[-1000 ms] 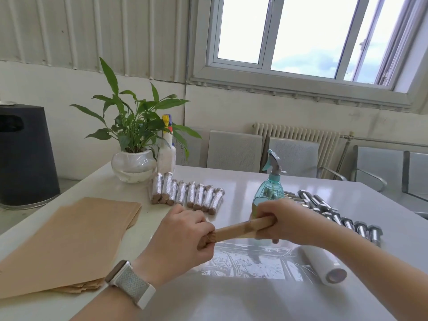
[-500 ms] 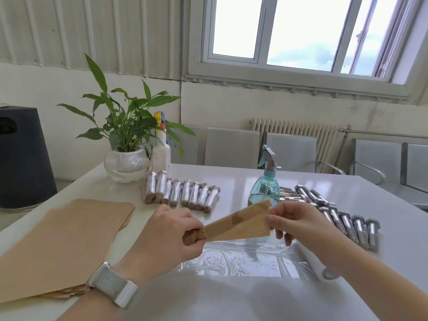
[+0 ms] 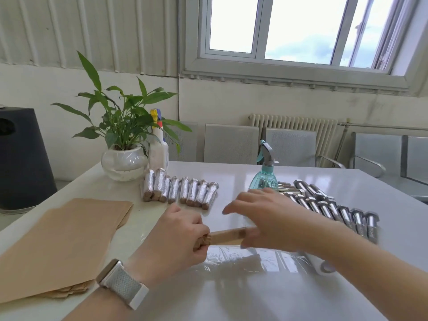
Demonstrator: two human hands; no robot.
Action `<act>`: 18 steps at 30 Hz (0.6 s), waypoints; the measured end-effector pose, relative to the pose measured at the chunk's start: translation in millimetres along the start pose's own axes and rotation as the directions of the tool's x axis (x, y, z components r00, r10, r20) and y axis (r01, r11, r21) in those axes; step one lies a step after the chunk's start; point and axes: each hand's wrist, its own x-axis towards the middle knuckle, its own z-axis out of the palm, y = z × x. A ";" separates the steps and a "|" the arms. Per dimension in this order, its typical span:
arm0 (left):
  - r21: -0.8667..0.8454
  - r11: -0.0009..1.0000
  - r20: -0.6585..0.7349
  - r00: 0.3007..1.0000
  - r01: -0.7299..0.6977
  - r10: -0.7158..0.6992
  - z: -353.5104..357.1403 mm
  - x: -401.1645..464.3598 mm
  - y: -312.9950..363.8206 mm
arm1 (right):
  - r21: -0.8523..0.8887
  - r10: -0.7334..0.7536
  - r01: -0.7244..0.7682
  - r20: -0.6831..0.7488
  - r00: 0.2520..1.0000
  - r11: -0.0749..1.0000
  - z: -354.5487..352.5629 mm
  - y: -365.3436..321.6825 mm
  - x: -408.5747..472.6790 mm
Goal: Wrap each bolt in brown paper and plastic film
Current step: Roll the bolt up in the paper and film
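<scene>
Brown paper is already rolled around the bolt (image 3: 228, 236), and that little paper-wrapped bolt is being held just above the near edge of the white table (image 3: 231, 297), right over a flat sheet of clear plastic film (image 3: 250, 258) spread on the tabletop. Left hand (image 3: 178, 237) has its fingers curled tight round the left end of the roll, where the paper is scrunched up; there's a smartwatch with a pale woven band (image 3: 122, 284) on that wrist. Right hand (image 3: 266, 218) is motion-blurred, fingers spread and mostly straight, sitting over the right end of the roll, so it looks loose rather than gripping, though honestly the blur hides whether the thumb is touching the paper underneath. The film roll (image 3: 322, 266) pokes out from under the right forearm at the sheet's right side. A stack of brown paper sheets (image 3: 62, 242) lies on the left of the table. Further back there's a neat row of finished bolts wrapped in paper and film (image 3: 180, 189), and off to the right a row of bare steel bolts (image 3: 333, 208). A teal spray bottle (image 3: 265, 177) stands between those two rows, and a potted plant in a white pot (image 3: 124, 162) sits in the far left corner with a white bottle (image 3: 158, 150) just beside it.
</scene>
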 end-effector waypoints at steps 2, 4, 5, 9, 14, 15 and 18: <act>0.019 0.999 -0.004 1.000 -0.030 0.030 1.8 0.7 5.0 | -0.067 -0.080 0.085 0.085 0.993 0.994 12.9 -8.2 13.3; 0.025 0.999 -0.015 0.999 -0.042 0.043 1.6 1.3 6.6 | -0.009 -0.073 0.074 0.107 0.992 0.997 21.5 -10.3 17.6; 0.026 0.999 -0.020 0.999 -0.044 0.045 1.1 1.9 6.3 | 0.020 -0.061 0.059 0.110 0.992 0.998 25.7 -10.1 17.6; 0.032 0.997 -0.050 0.996 -0.074 0.075 -0.1 3.9 5.7 | 0.205 0.006 -0.036 0.147 0.989 0.978 35.0 -8.3 19.1; 0.086 0.990 -0.073 0.990 -0.112 0.119 -1.7 7.2 6.4 | 0.255 -0.001 -0.051 0.199 0.980 0.966 29.2 -5.8 21.6; 0.089 0.990 -0.079 0.990 -0.108 0.115 -2.5 7.8 5.9 | 0.239 0.000 -0.047 0.192 0.981 0.970 28.2 -4.7 22.0; 0.094 0.991 -0.080 0.991 -0.097 0.104 -4.5 8.8 5.9 | 0.253 0.020 -0.074 0.209 0.978 0.965 23.9 -1.5 22.4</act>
